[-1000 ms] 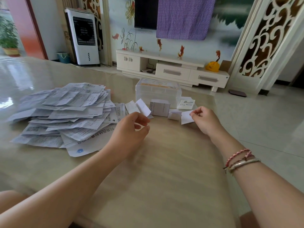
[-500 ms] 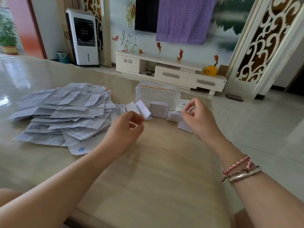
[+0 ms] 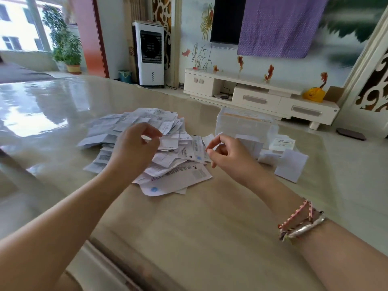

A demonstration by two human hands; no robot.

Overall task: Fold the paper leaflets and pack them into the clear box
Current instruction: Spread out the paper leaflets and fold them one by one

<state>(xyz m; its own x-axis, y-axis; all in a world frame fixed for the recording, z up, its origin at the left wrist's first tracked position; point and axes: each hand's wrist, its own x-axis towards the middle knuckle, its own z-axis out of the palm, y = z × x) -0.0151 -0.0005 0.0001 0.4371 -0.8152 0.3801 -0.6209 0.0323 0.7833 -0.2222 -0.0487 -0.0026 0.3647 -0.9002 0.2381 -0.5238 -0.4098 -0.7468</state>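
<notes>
A loose pile of unfolded paper leaflets (image 3: 174, 173) lies on the table left of centre. Above its middle hovers my left hand (image 3: 134, 150), fingers loosely curled, thumb and forefinger close to a sheet on top; I see no paper gripped. My right hand (image 3: 228, 154) hangs over the pile's right edge, fingers loosely curled and empty. The clear box (image 3: 245, 122) stands behind my right hand with its lid on. A folded leaflet (image 3: 290, 164) lies on the table to the right of that hand, with other folded ones (image 3: 282, 143) beside the box.
The glossy beige table (image 3: 199, 227) runs from the near edge past the box. Beyond it are a white TV cabinet (image 3: 258, 97), a white air cooler (image 3: 150, 53) and potted plants by the window at the left.
My right hand let go of the folded leaflet, which now lies by the box, and moved left toward the pile. My left hand moved up over the pile. The camera turned left.
</notes>
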